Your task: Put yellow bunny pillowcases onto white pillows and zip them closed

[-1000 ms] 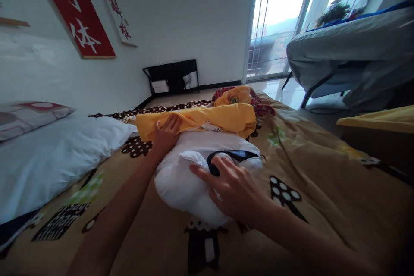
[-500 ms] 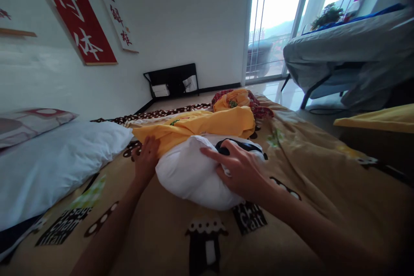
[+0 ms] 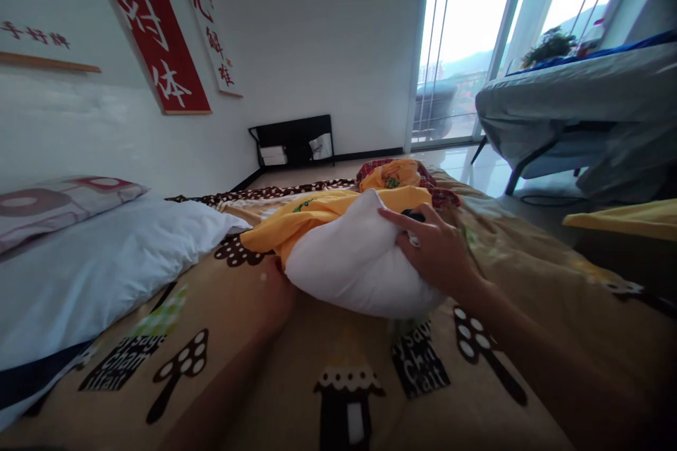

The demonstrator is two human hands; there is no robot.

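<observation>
- Now my right hand (image 3: 436, 254) clamps the white bundle (image 3: 354, 264), fingers spread over its top, apparently steadying it against the yellow cloth (image 3: 322, 210).
- Left hand (image 3: 275, 292) tucked beneath the bundle's near edge, seemingly for lift; finger state hidden.
- Bundle rests on the patterned blanket (image 3: 254, 366), right of the white pillow (image 3: 100, 268).

My bed wears a tan quilt (image 3: 529, 310) printed with brown spotted mushrooms. On it lie a plump white pillow (image 3: 360, 264), a crumpled yellow cloth (image 3: 312, 215), a red plaid bundle (image 3: 423, 180), and at left a long pale-blue pillow (image 3: 95, 268).
</observation>
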